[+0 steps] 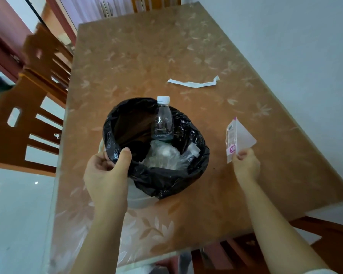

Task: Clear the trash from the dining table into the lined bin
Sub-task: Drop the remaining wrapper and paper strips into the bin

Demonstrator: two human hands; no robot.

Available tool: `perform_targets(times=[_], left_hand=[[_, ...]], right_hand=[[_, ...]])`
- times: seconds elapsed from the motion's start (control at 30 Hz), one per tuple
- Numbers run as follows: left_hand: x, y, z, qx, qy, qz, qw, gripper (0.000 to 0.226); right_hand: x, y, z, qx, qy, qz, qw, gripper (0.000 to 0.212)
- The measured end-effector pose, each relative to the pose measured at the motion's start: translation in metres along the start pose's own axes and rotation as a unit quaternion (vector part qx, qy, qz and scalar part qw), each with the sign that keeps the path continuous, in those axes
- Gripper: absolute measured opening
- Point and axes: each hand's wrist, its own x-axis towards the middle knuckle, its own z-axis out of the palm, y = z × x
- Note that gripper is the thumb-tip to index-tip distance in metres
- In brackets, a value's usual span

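Lined bin (139, 200) is standing on the table (206, 214) between the two hands, a position that presumably keeps each drop short. Left hand (107, 171) is gripping the near rim, thumb hooked inside the black liner (166, 180) and fingers curled outside, likely steadying the bin and keeping its mouth spread. Right hand (246, 165), beside the bin, is pinching a white-and-pink wrapper (239, 137) by its lower corner, holding it clear of the table, apparently for dropping in. Beyond the left thumb, crumpled clear plastic (162, 157) and a capped bottle (163, 121) are sitting inside the liner, the bottle leaning on the far rim. Beyond both hands, a paper strip (194, 83) is lying uncollected.
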Motion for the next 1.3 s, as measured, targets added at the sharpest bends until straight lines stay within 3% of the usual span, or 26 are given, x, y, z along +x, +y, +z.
perform_targets(times=[0.27,0.53,0.77,0.9,1.17,1.3], left_hand=[[0.003,-0.001,-0.014,-0.014,-0.023,0.019,0.999,0.039],[0.015,-0.003,-0.033,-0.054,-0.054,0.018,0.997,0.028],[0.029,-0.003,-0.046,-0.069,-0.047,0.032,0.996,0.028],[0.036,-0.002,-0.051,-0.069,-0.048,0.044,0.995,0.029],[0.042,-0.006,-0.075,-0.084,-0.047,0.037,0.995,0.034],[0.046,-0.009,-0.098,-0.085,-0.031,0.037,0.995,0.024]], right_hand=[[-0.02,-0.015,-0.003,0.111,0.053,0.021,0.992,0.009],[-0.059,-0.055,-0.032,0.208,0.028,-0.103,0.972,0.013],[-0.101,-0.098,-0.052,0.321,-0.023,-0.2,0.925,0.026],[-0.115,-0.112,-0.056,0.319,-0.09,-0.227,0.916,0.026],[-0.146,-0.159,-0.038,0.195,-0.183,-0.302,0.915,0.02],[-0.174,-0.188,-0.016,0.163,-0.221,-0.345,0.897,0.022]])
